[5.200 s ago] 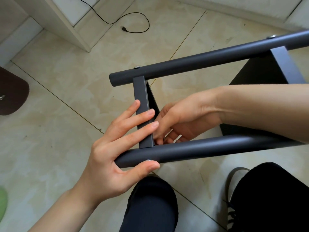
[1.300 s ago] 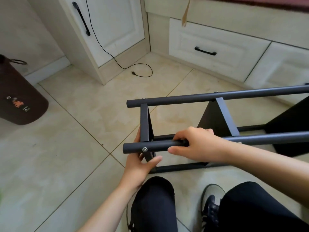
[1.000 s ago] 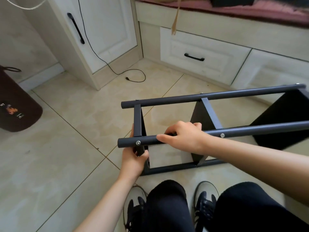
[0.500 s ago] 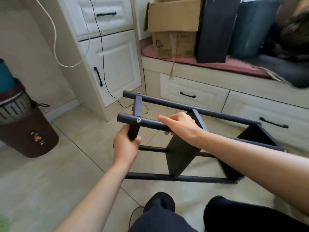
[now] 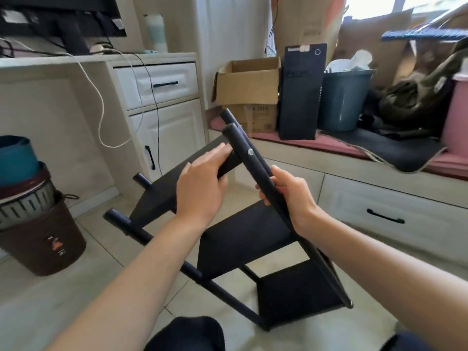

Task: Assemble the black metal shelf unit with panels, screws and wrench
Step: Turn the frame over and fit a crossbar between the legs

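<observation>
The black metal shelf unit point(image 5: 243, 239) is tilted steeply above the tiled floor, its three black panels slanting and its tube legs pointing up and to the left. My left hand point(image 5: 202, 183) grips the edge of the top panel near the upper end. My right hand point(image 5: 291, 196) is wrapped round the near tube leg point(image 5: 243, 148), just below a silver screw head point(image 5: 250, 152). No wrench or loose screws are in view.
A brown waste bin point(image 5: 43, 239) with stacked baskets stands at the left. White cabinets point(image 5: 164, 117) with hanging cables are behind. A window bench point(image 5: 379, 178) with drawers carries cardboard boxes point(image 5: 248, 82), a black tower, a blue bucket point(image 5: 344, 97) and bags. My knees are at the bottom edge.
The shelf unit has swung from lying low and nearly level to steeply tilted and raised. Both hands kept their hold and rose with it. The view lifted toward the bench.
</observation>
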Demonstrator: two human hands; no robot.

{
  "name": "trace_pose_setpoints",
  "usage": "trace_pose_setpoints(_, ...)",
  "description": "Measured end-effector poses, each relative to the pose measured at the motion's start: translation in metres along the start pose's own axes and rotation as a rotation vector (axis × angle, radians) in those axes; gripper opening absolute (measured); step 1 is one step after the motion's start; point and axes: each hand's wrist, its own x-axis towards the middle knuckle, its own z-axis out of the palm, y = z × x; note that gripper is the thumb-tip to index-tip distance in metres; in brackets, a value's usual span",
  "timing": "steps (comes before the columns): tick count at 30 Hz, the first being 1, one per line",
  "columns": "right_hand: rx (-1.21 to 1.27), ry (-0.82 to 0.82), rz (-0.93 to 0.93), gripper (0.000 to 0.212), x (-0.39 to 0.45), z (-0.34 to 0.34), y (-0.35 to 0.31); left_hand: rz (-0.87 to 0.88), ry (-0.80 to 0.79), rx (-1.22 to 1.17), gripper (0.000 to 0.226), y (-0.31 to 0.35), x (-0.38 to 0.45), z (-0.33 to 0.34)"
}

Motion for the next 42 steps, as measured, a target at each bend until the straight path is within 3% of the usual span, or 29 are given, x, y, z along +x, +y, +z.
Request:
trace_pose_setpoints(5,0.104,0.131,-0.069,0.04,-0.017,-0.037,0.011,0.09,0.048,0.089,0.053,0.041,-0.004,0.028)
trace_pose_setpoints(11,0.166,0.223,-0.117,0.038,-0.029,-0.081,0.018,0.205,0.056,0.172,0.049,0.045,-0.014,0.049)
trace_pose_setpoints(19,-0.112,0.35,-0.079,0.05,-0.044,-0.118,0.024,0.32,0.131,0.234,0.047,0.077,-0.018,0.079)
trace_pose_setpoints(26,0.025,0.428,0.011,0.042,-0.073,-0.171,0.031,0.51,0.204,0.243,0.045,0.123,-0.022,0.123)
trace_pose_setpoints(30,0.186,0.447,0.043,0.052,-0.094,-0.196,0.031,0.565,0.217,0.202,0.046,0.145,-0.027,0.143)
trace_pose_setpoints(42,0.306,0.54,-0.021,0.052,-0.146,-0.259,0.033,0.699,0.221,0.087,0.036,0.21,-0.049,0.182)
